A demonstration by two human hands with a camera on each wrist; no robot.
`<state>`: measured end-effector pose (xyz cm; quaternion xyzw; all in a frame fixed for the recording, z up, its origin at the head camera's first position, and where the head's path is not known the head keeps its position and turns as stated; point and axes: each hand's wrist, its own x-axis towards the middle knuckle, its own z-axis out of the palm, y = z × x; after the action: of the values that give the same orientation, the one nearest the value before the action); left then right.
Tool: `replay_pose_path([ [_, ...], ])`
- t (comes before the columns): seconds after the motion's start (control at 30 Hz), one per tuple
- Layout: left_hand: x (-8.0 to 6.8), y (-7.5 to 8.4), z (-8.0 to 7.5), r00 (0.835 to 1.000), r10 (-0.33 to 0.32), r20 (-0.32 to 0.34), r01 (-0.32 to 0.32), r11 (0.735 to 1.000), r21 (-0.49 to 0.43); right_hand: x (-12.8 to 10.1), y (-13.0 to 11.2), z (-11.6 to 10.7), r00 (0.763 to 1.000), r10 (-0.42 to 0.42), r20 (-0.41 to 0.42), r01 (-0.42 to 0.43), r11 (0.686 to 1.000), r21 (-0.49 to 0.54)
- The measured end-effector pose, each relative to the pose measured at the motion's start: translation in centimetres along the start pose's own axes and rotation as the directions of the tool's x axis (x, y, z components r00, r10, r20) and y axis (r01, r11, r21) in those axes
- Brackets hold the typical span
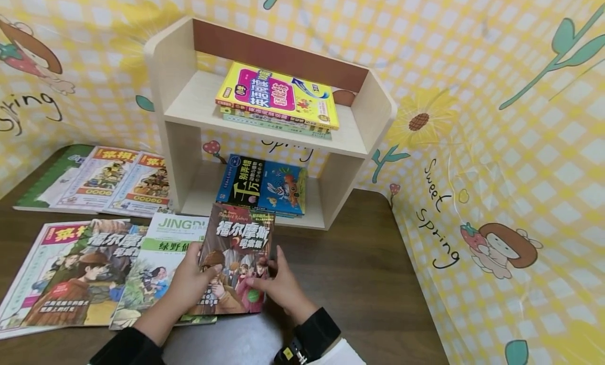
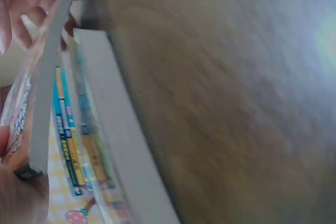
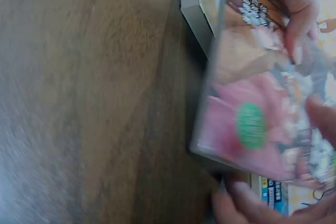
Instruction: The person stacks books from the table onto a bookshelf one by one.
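A paperback book (image 1: 236, 260) with a brown illustrated cover and a white title is gripped at both sides. My left hand (image 1: 191, 281) holds its left edge, thumb on the cover. On the opposite edge my right hand (image 1: 283, 286) pinches it, thumb in front and fingers behind. Seen from the left wrist, the held book (image 2: 44, 103) is tilted up off the table, beside another book's pale edge (image 2: 113, 93). A green-and-white book (image 1: 160, 244) lies under my left forearm, partly covered. To its left is a book with a capped figure (image 1: 85, 286).
A wooden two-tier bookshelf (image 1: 184, 139) stands at the back. Its upper tier bears a stack topped by a yellow book (image 1: 279, 97); blue books (image 1: 279, 186) lie flat on the lower one. More magazines (image 1: 104, 176) spread at left. Patterned cloth (image 1: 472, 118) hangs behind and right.
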<state>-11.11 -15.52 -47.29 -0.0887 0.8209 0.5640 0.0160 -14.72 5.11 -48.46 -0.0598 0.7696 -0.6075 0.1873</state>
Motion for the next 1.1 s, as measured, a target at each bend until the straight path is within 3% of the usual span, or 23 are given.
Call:
replay_pose_path([
  [0.2,-0.8,1.4,0.0,1.000,0.016,-0.019,-0.019,0.984,-0.179,-0.9,0.2,0.1,0.996,0.005,0.094,-0.024,0.978,0.205],
  [0.37,-0.9,2.4,0.2,0.998,0.000,-0.070,-0.020,0.958,-0.286,-2.3,-0.4,0.4,0.999,-0.040,0.028,0.029,0.944,0.328],
  [0.53,-0.9,2.9,0.7,0.997,-0.038,-0.069,0.004,0.900,-0.436,-3.0,-1.3,0.6,0.996,-0.048,-0.079,0.072,0.941,0.330],
  [0.67,-0.8,2.9,1.0,0.996,-0.068,-0.052,0.034,0.871,-0.491,-2.9,-1.6,0.3,0.996,-0.048,-0.082,0.072,0.944,0.323],
  [0.9,-0.4,2.4,1.0,0.991,-0.136,0.022,0.131,0.881,-0.454,-2.8,-1.9,-0.4,0.997,-0.017,-0.071,0.038,0.952,0.303],
  [1.1,0.2,1.4,0.0,0.985,-0.095,0.143,0.143,0.913,-0.381,-2.8,-1.8,-1.4,1.000,0.017,-0.024,-0.008,0.944,0.330],
])
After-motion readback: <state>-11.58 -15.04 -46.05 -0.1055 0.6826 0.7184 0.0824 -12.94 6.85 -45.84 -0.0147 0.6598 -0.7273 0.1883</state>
